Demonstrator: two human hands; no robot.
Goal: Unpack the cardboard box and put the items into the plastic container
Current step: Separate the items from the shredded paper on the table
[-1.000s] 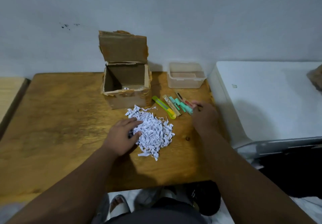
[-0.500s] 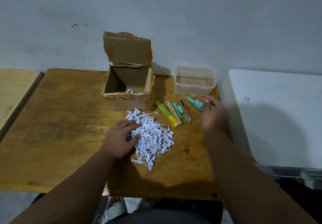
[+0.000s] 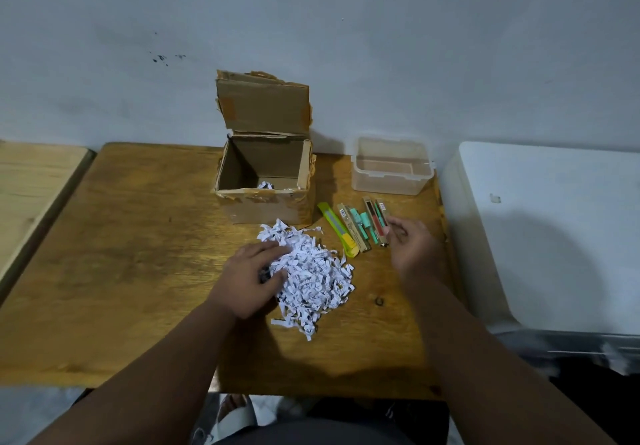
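Cardboard box (image 3: 265, 181) is nearly emptied; packaged stationery items (image 3: 360, 226) are laid with long axes toward the plastic container (image 3: 391, 167), touched by the open right hand (image 3: 412, 247). Shredded paper (image 3: 311, 274) is pressed by the left hand (image 3: 247, 276), empty.

Right hand (image 3: 412, 247) motion-blurred, centre right of frame; can't tell whether its fingers touch the packaged items (image 3: 375, 221) beside it. Print on those packs too small to read. Left hand (image 3: 247, 276) covers the left edge of the shredded paper (image 3: 311, 274); a dark thing under its fingers, unidentifiable. Cardboard box (image 3: 263, 181) front wall hides most of its floor. Both forearms cut off at bottom edge.
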